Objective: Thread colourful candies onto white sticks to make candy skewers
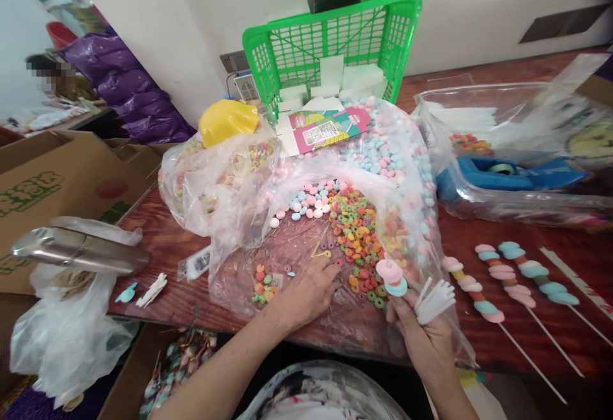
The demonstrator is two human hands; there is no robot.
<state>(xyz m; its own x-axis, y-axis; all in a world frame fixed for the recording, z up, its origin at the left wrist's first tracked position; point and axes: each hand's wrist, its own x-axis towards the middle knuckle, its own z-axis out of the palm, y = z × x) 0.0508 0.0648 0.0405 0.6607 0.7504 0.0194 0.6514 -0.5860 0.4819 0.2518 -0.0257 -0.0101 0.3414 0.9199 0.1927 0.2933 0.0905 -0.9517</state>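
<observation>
Because the right hand holds candies and white sticks together over the plastic sheet, some could slip; the left hand (its grip unclear) is beside the cereal rings.

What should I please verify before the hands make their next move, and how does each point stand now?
1. Right hand has its pieces secure: ok, it holds a small pink and blue stack and a bundle of white sticks.
2. Left hand has a piece pinched: cannot tell, its fingertips are down at the work surface.
3. Ring-shaped pieces at hand: ok, heaped beyond and between the hands.
4. Loose pink and blue pieces at hand: ok, beside the rings.
5. Three threaded sticks out of the way: ok, lying to the right.
6. Metal flask well away from the table's edge: not ok, it is at the left edge.
</observation>
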